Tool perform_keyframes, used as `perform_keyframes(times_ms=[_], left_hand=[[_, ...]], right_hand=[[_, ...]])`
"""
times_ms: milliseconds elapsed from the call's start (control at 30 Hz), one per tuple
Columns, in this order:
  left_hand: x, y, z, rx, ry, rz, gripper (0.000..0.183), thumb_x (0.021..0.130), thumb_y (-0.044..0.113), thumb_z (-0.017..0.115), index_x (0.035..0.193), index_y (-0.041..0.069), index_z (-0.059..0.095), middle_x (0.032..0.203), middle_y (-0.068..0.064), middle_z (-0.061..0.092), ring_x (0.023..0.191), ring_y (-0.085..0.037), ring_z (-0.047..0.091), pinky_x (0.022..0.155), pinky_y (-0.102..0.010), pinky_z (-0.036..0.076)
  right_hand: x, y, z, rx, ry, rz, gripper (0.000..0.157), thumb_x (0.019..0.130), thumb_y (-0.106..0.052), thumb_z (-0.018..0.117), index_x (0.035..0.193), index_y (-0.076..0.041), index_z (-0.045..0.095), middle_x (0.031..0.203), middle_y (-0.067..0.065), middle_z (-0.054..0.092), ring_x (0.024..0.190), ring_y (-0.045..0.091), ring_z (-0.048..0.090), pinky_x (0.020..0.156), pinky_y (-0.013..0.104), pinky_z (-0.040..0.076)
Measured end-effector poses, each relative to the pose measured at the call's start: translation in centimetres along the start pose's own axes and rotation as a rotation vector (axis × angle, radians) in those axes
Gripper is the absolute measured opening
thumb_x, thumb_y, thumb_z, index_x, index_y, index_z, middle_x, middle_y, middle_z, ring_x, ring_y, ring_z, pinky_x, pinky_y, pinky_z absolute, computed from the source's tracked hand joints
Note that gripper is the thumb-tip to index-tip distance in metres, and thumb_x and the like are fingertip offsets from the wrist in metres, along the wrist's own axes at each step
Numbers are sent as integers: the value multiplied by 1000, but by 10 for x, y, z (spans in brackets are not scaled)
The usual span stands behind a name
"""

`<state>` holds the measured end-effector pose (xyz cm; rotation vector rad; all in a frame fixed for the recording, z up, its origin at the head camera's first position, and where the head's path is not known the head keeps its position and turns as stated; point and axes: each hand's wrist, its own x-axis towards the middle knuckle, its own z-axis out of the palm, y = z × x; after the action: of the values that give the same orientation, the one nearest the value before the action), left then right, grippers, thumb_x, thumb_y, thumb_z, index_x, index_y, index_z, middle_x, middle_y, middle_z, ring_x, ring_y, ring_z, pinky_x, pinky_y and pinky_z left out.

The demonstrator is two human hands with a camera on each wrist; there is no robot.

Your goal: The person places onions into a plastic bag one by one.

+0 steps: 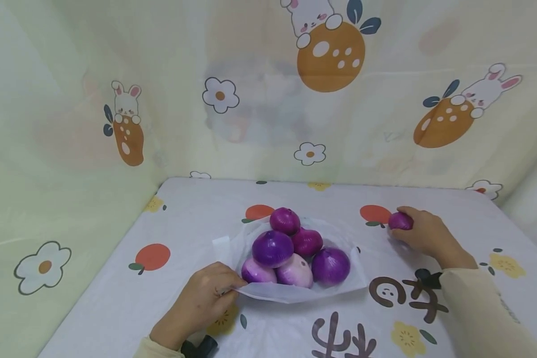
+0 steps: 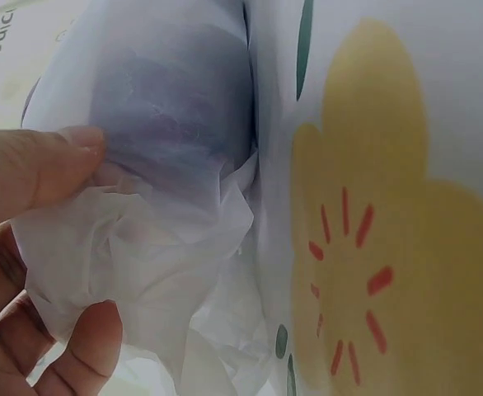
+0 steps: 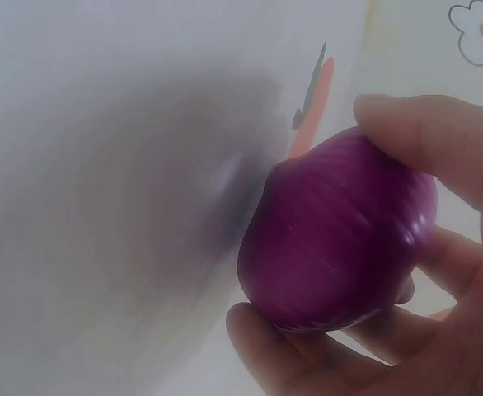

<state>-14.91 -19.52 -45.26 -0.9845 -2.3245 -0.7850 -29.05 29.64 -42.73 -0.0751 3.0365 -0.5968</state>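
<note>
A thin white plastic bag (image 1: 291,293) lies on the table with its mouth spread, holding several purple onions (image 1: 273,248). My left hand (image 1: 208,293) pinches the near left edge of this bag. In the left wrist view, the thumb and fingers grip the crumpled plastic (image 2: 126,247), and a dark onion shape shows faintly through it. Off to the right, my right hand (image 1: 425,233) holds a single purple onion (image 1: 401,221) close to the tabletop. The right wrist view has the fingers curled round that onion (image 3: 340,235), its shadow falling on the cloth beside it.
A white cloth (image 1: 183,209) printed with fruit, flowers and dark characters covers the table. Behind it and to the left hang pale curtains (image 1: 259,124) with rabbit and flower prints. The far table edge runs along the foot of the back curtain.
</note>
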Motion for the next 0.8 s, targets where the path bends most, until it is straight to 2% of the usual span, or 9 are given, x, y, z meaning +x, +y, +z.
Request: perform_keyframes(times_ms=[200,467,800], left_hand=[[-3,0,-1,-8,-10,-8,26,74,-5,80,89,16,80,89,11,75,86,-7,68,79,-22,58],[-4,-1,-2,-22,-6,-1,26,73,-4,80,89,16,80,89,11,75,86,-6,67,78,-20,56],[-1,2,-3,-50,-1,12,26,74,-3,82,90,16,79,91,11,75,87,-7,67,79,-19,56]], right_hand=[[-5,-7,3,20,27,-21,80,92,-32,75,152,6,38,135,39,49,118,59,48,89,69,55],[-15,-27,3,35,110,-90,78,92,-29,77,153,3,42,135,37,50,118,56,49,91,69,54],[-35,-59,-6,72,243,-255,73,89,-28,80,149,0,50,129,34,58,114,51,57,89,66,54]])
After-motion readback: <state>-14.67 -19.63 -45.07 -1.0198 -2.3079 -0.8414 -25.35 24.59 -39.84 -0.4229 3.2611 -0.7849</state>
